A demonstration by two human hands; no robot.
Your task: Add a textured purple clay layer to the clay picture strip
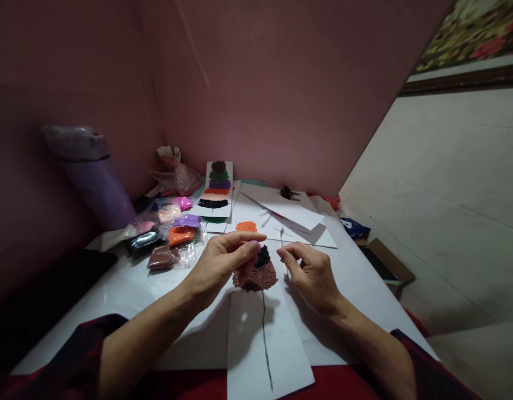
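Observation:
Over the white card [248, 344], my left hand [227, 255] is closed in a pinch, with a small purple bit of clay [257, 245] at the thumb tip. My right hand [312, 272], closed to the right of it, grips a thin pale stick [282, 238] that points upward; its tip is too small to make out. Between and below the hands, brown clay [265, 278] covers the card's upper part in a ridged texture, with black clay [263, 257] above it. My left fingers hide some of both. A dark line runs down the card.
Bags of coloured clay [181, 236] lie at the left. Behind stands a card with coloured clay bands [218, 186]. Orange clay [246, 226] sits just beyond my hands, near loose white sheets [281, 205] and a small black object [287, 193]. A purple cylinder [96, 183] leans at far left.

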